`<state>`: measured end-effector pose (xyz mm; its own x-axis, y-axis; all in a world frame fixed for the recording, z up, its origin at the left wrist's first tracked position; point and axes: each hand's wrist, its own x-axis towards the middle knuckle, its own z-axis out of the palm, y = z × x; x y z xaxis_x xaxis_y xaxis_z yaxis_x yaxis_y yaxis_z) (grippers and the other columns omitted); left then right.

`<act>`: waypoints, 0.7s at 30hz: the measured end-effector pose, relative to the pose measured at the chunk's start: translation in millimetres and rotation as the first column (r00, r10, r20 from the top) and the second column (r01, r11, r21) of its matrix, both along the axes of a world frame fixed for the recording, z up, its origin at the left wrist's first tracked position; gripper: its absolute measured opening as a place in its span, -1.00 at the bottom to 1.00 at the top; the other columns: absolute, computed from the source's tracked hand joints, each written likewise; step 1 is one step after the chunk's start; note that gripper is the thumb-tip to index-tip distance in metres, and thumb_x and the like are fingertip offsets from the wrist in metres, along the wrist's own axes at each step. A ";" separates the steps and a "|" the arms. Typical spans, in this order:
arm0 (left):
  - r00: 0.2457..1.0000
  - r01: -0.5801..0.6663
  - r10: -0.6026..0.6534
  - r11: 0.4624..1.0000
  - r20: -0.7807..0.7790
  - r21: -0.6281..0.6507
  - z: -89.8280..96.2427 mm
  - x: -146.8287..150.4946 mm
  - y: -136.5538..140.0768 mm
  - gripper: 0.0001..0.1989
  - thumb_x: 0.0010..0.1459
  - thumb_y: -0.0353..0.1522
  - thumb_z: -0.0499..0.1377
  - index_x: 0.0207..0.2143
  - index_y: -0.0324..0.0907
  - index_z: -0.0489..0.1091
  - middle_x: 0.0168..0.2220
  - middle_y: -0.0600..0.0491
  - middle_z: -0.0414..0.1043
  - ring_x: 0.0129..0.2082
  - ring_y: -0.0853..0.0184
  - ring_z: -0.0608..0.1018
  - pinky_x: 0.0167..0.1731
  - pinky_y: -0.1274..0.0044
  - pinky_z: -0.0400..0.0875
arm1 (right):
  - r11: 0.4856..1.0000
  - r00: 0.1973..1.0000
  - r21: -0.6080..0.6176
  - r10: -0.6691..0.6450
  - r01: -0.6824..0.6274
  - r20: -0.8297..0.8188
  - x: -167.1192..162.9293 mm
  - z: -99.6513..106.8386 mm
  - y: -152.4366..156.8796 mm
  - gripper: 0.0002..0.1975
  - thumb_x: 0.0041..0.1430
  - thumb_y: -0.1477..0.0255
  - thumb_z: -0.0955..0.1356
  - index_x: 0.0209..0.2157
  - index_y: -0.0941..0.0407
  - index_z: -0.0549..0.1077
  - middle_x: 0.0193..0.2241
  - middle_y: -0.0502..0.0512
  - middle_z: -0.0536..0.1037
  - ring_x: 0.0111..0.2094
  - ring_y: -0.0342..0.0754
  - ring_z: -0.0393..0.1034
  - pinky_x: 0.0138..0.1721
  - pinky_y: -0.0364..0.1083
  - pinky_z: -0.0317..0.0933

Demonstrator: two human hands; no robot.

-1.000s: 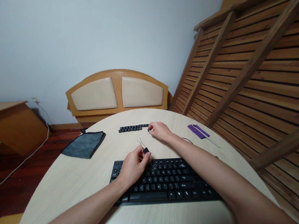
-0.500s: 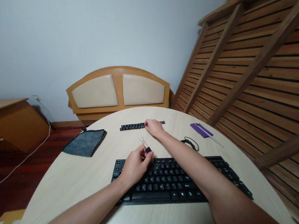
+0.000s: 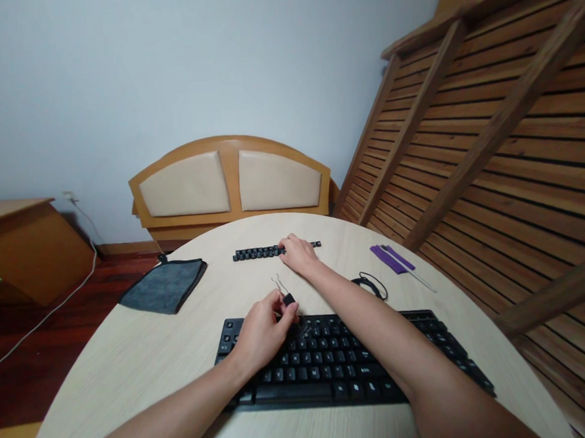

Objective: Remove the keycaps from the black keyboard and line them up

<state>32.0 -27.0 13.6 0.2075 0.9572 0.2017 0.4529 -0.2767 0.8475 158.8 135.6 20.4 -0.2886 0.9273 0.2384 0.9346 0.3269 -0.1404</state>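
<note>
My left hand is closed on a keycap puller with a dark handle and two thin wire prongs pointing away from me. It hovers over the upper left part of a black keyboard, where some keycaps are off around the top rows. Farther away, my right hand reaches to the right part of a double row of loose black keycaps. Its fingers are pinched together at the row, on what looks like one keycap, mostly hidden by the hand. A few keycaps show just right of that hand.
On the round table, a folded grey cloth lies at the left. A coiled black cable sits behind the keyboard. Right of it are a purple cloth or sleeve and a thin metal rod. A slatted wooden frame leans at the right.
The camera view has tilted up slightly, so everything sits a little lower. My right hand stays at the keycap row, and my left hand keeps the puller over the keyboard.
</note>
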 end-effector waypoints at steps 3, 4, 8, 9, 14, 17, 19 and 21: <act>1.000 0.003 -0.003 1.000 0.018 -0.001 -1.7 -0.1 0.5 -0.78 0.23 -0.21 0.11 -0.39 -0.16 0.36 -0.44 0.03 0.52 -0.42 0.24 0.53 -0.37 0.47 0.34 | 1.000 1.000 0.006 0.009 -0.009 0.011 -2.4 0.0 -0.3 -0.73 0.22 0.39 0.32 -0.04 0.02 0.46 -0.04 0.13 0.42 -0.11 0.02 0.42 -0.09 -0.08 0.23; 1.000 0.005 -0.005 1.000 0.022 -0.002 -2.2 -0.2 0.6 -0.78 0.23 -0.21 0.11 -0.39 -0.16 0.36 -0.44 0.03 0.52 -0.42 0.24 0.53 -0.37 0.47 0.34 | 1.000 1.000 0.007 0.014 -0.014 0.016 -3.0 0.1 -0.4 -0.72 0.22 0.39 0.31 -0.03 0.01 0.46 -0.04 0.12 0.41 -0.11 0.02 0.42 -0.09 -0.07 0.23; 1.000 0.007 -0.007 1.000 0.011 -0.003 -2.4 -0.2 0.9 -0.79 0.23 -0.23 0.10 -0.38 -0.17 0.37 -0.43 0.03 0.53 -0.42 0.25 0.53 -0.37 0.48 0.33 | 0.999 0.999 -0.002 0.034 -0.034 0.034 -4.3 1.0 -1.4 -0.74 0.26 0.37 0.30 -0.03 -0.01 0.47 -0.04 0.11 0.40 -0.10 0.01 0.41 -0.07 -0.07 0.22; 1.000 0.006 -0.006 1.000 0.006 0.000 -2.2 -0.2 0.9 -0.78 0.23 -0.23 0.10 -0.38 -0.17 0.37 -0.43 0.03 0.52 -0.42 0.25 0.53 -0.37 0.48 0.33 | 0.999 0.999 -0.005 0.036 -0.036 0.037 -4.4 1.1 -1.6 -0.74 0.27 0.37 0.29 -0.03 -0.01 0.48 -0.04 0.12 0.41 -0.09 0.01 0.41 -0.07 -0.07 0.22; 1.000 0.007 -0.007 1.000 -0.007 0.016 -1.8 -0.6 0.5 -0.78 0.24 -0.23 0.10 -0.38 -0.17 0.37 -0.43 0.03 0.52 -0.42 0.25 0.53 -0.37 0.48 0.33 | 0.999 0.998 -0.009 0.041 -0.041 0.044 -4.5 0.6 -1.1 -0.74 0.27 0.37 0.29 -0.03 -0.01 0.48 -0.05 0.12 0.43 -0.09 0.01 0.41 -0.06 -0.08 0.21; 1.000 0.002 -0.002 1.000 -0.013 0.010 -1.8 -0.5 0.4 -0.78 0.24 -0.23 0.10 -0.38 -0.17 0.37 -0.43 0.03 0.52 -0.43 0.25 0.53 -0.38 0.48 0.32 | 0.999 0.998 -0.010 0.044 -0.044 0.043 -3.8 -0.1 -0.2 -0.75 0.27 0.38 0.29 -0.04 0.00 0.49 -0.05 0.11 0.45 -0.09 0.00 0.41 -0.06 -0.09 0.21; 1.000 0.003 -0.003 1.000 -0.017 0.002 -1.5 -0.4 0.2 -0.79 0.24 -0.23 0.10 -0.38 -0.17 0.37 -0.43 0.03 0.52 -0.42 0.25 0.53 -0.38 0.48 0.32 | 0.999 0.998 -0.011 0.046 -0.046 0.041 -3.4 -0.5 0.1 -0.75 0.27 0.38 0.29 -0.05 0.00 0.49 -0.06 0.11 0.46 -0.08 0.00 0.41 -0.05 -0.10 0.20; 1.000 0.005 -0.006 1.000 -0.017 -0.002 -1.1 -0.2 0.0 -0.78 0.25 -0.23 0.09 -0.38 -0.17 0.37 -0.43 0.03 0.52 -0.42 0.25 0.53 -0.38 0.48 0.32 | 0.999 0.998 -0.013 0.049 -0.048 0.040 -3.3 -0.8 -0.2 -0.74 0.27 0.38 0.28 -0.04 0.00 0.49 -0.05 0.11 0.46 -0.08 0.00 0.40 -0.05 -0.10 0.19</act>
<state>31.7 -27.0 12.5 0.2161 0.9564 0.1965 0.4657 -0.2779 0.8402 155.5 135.4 19.6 -0.3422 0.9148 0.2146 0.9227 0.3703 -0.1073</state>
